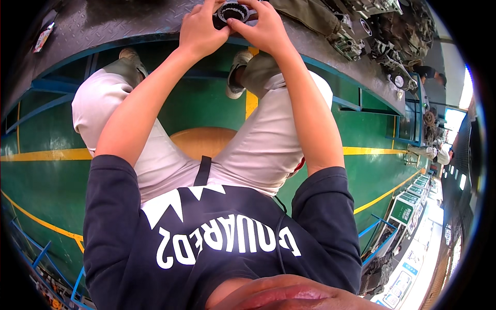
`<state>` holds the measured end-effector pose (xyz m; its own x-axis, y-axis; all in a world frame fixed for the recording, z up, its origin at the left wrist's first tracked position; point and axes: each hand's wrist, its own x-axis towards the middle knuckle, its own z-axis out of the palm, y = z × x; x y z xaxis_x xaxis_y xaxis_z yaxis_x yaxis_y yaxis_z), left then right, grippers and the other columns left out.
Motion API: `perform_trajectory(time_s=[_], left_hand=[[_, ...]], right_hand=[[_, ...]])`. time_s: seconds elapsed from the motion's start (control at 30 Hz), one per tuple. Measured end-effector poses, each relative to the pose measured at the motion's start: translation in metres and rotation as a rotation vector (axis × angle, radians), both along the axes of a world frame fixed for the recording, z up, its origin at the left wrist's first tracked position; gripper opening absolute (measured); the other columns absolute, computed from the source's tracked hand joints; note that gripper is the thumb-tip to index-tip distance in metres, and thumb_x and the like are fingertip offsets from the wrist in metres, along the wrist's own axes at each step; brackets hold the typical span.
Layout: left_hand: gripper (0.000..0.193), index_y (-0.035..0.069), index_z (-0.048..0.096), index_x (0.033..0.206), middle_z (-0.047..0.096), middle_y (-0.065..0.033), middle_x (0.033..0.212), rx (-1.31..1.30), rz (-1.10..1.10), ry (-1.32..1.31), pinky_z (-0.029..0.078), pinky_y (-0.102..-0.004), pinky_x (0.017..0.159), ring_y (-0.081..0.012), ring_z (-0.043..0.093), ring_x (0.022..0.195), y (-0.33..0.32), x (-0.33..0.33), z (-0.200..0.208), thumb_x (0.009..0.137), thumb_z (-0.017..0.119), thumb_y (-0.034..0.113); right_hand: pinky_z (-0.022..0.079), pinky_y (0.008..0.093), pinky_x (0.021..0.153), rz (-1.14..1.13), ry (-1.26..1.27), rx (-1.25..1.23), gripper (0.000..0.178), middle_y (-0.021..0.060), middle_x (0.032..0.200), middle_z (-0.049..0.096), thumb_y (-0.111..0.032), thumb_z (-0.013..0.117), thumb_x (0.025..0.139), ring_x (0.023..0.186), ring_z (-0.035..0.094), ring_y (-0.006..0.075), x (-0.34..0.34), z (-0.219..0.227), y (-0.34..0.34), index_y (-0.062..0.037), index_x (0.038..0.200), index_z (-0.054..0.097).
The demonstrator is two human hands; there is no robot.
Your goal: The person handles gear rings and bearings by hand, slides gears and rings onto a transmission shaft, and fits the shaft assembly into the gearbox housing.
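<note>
Both hands are at the far edge of the view, over the workbench. Between them is a toothed metal ring (pixel 223 12), dark inside, which looks like a gear or synchronizer ring. My left hand (pixel 200 32) curls round the ring's left side, its fingertips partly cut off by the picture's top edge. On the other side my right hand (pixel 264 30) grips the ring, with the thumb on its near rim. The ring's far side is partly hidden by fingers.
The dark tread-plate bench (pixel 124 26) has a blue frame. A small red-and-white item (pixel 44 38) lies at its left. To the right are an olive cloth (pixel 310 16), metal castings (pixel 349 45) and a heap of machine parts (pixel 405 31). A round stool (pixel 204 139) is beneath me.
</note>
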<state>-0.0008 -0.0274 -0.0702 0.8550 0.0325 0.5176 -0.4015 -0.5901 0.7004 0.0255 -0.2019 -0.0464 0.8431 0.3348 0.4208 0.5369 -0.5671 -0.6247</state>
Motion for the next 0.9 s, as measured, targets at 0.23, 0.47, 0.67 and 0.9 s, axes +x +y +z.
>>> perform_trajectory(time_s=[0.23,0.47,0.67,0.9], left_hand=[[0.062,0.002,0.053,0.124,0.067,-0.0156,0.119,-0.295,-0.119,-0.131,0.049,-0.0369,0.105,-0.0277,0.066,0.118,-0.007,-0.018,0.034,0.073,0.088,0.005],[0.061,0.003,0.049,0.131,0.065,-0.0136,0.122,-0.136,0.003,-0.24,0.046,-0.0346,0.105,-0.0223,0.062,0.12,0.038,-0.034,0.078,0.08,0.083,0.0],[0.064,0.004,0.049,0.131,0.063,-0.0122,0.124,0.211,-0.119,-0.171,0.045,-0.0347,0.108,-0.0212,0.06,0.124,0.105,-0.02,0.098,0.077,0.082,-0.006],[0.056,0.001,0.057,0.127,0.066,-0.016,0.126,0.453,-0.427,-0.026,0.048,-0.0389,0.11,-0.0282,0.064,0.125,0.17,0.019,0.048,0.077,0.08,-0.006]], right_hand=[[0.053,0.0366,0.093,-0.005,0.275,0.364,0.042,0.0156,0.118,0.066,-0.015,0.061,0.092,0.1,0.065,0.0251,0.039,-0.008,-0.03,-0.0006,0.132,0.063],[0.05,0.0447,0.102,0.105,-0.151,-0.215,0.076,0.0268,0.125,0.056,-0.034,0.086,0.068,0.117,0.06,0.0393,0.035,-0.02,-0.03,-0.0002,0.132,0.064],[0.053,0.0417,0.09,0.261,0.071,-0.216,0.067,0.0202,0.107,0.061,-0.034,0.087,0.068,0.1,0.064,0.0337,0.049,0.002,-0.022,-0.0015,0.124,0.069],[0.053,0.038,0.084,0.26,0.078,-0.132,0.052,0.0151,0.099,0.061,-0.03,0.088,0.071,0.095,0.063,0.0293,0.051,-0.003,-0.029,-0.0009,0.111,0.071]])
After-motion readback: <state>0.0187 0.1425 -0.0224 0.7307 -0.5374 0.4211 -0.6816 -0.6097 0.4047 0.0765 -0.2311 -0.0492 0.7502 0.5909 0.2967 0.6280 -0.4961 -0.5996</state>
